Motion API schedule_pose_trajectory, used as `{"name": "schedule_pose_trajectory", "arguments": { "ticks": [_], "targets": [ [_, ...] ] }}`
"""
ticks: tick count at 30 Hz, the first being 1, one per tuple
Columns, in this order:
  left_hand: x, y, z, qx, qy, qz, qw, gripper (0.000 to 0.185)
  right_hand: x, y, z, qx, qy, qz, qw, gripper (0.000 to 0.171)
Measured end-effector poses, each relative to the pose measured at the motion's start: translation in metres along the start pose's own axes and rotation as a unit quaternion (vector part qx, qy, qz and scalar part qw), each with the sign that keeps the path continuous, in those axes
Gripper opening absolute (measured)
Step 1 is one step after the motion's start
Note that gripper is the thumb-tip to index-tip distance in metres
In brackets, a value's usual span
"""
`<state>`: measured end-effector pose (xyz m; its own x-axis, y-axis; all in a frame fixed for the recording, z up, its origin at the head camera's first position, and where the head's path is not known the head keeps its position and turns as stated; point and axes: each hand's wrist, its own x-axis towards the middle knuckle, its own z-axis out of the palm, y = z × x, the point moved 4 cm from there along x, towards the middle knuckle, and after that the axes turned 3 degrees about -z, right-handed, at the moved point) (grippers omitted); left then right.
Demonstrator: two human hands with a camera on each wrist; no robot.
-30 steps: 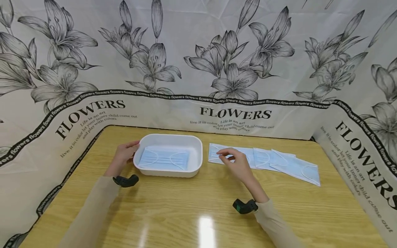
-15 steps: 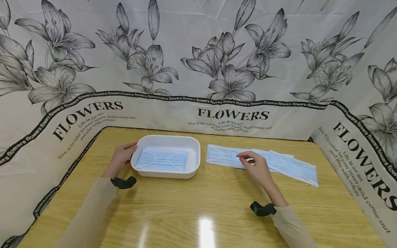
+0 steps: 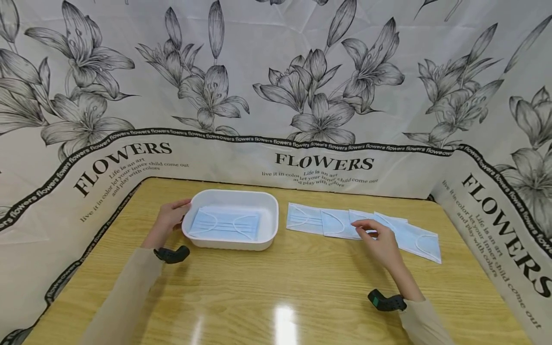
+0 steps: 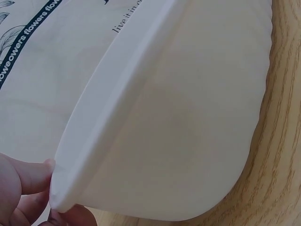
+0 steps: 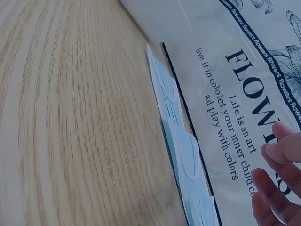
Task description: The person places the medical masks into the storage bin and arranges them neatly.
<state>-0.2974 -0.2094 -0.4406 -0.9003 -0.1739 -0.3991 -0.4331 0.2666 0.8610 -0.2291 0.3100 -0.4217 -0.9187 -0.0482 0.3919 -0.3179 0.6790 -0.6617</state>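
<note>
A white tray (image 3: 230, 196) with rounded corners and a plain rim is seen on the wooden tabletop (image 3: 267, 287), at about 10 o'clock from the tabletop's middle. One pale blue face mask (image 3: 225, 224) with white ear loops is laid flat inside it. The tray's near-left rim is gripped by the left hand (image 3: 169, 218); in the left wrist view the rim is seen pinched between thumb and fingers (image 4: 21, 181).

A row of overlapping blue masks (image 3: 340, 222) is laid on the tabletop at 3 o'clock from the tray, apart from it by a strip of bare wood. The right hand (image 3: 379, 242) is placed over the right half of this row, fingers loosely bent, fingertips at a mask's near edge. Whether a mask is pinched cannot be told; in the right wrist view the fingers (image 5: 280, 188) are seen spread and free of the masks.

The tabletop is of light wood grain with a glossy finish; a light reflection is noted near its front edge. It is enclosed at 9, 12 and 3 o'clock by a backdrop (image 3: 276, 96) printed with grey lilies and the word FLOWERS. The mask row lies close to the 12 o'clock backdrop. Bare wood is seen between the things and the front edge.
</note>
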Motion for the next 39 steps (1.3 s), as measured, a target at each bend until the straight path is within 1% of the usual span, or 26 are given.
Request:
{"name": "schedule_pose_trajectory", "arguments": {
  "ticks": [4,8,11,15,18,21,24,27,30,35,39],
  "targets": [
    [0.002,-0.001,0.0,-0.004,0.014,-0.01,0.9999,0.046,-0.006,0.007,-0.009,-0.009,0.005,0.012,1.0,0.017],
    [0.002,-0.001,0.001,-0.008,0.018,-0.01,0.9997,0.046,-0.011,0.015,-0.015,-0.015,0.008,0.017,1.0,0.018],
    [0.002,0.001,0.002,-0.005,0.008,-0.001,1.0,0.047,-0.015,0.021,-0.017,-0.011,0.008,0.025,1.0,0.019],
    [0.001,0.001,0.001,-0.001,0.005,-0.005,1.0,0.047,-0.018,0.028,-0.019,-0.012,0.007,0.038,0.999,0.021],
    [0.002,0.002,0.0,-0.002,0.007,-0.005,1.0,0.047,-0.017,0.031,-0.021,-0.008,0.006,0.041,0.999,0.021],
    [0.003,0.003,-0.001,-0.003,0.011,0.003,0.9999,0.047,-0.012,0.033,-0.023,-0.005,0.006,0.043,0.999,0.021],
    [0.004,0.004,0.0,-0.002,0.011,0.007,0.9999,0.047,-0.009,0.036,-0.026,-0.018,0.005,0.054,0.998,0.022],
    [0.004,0.004,0.001,0.0,0.009,0.004,1.0,0.047,-0.008,0.041,-0.033,-0.033,0.005,0.07,0.997,0.023],
    [0.003,0.003,0.001,0.0,0.006,0.001,1.0,0.047,-0.008,0.048,-0.042,-0.029,0.007,0.082,0.996,0.025],
    [0.002,0.001,0.002,0.001,0.002,-0.002,1.0,0.048,-0.01,0.062,-0.057,-0.023,0.023,0.093,0.995,0.029],
    [0.002,-0.001,0.001,0.005,0.009,-0.003,0.9999,0.047,-0.015,0.071,-0.069,-0.02,0.037,0.104,0.994,0.032]
  ]
}}
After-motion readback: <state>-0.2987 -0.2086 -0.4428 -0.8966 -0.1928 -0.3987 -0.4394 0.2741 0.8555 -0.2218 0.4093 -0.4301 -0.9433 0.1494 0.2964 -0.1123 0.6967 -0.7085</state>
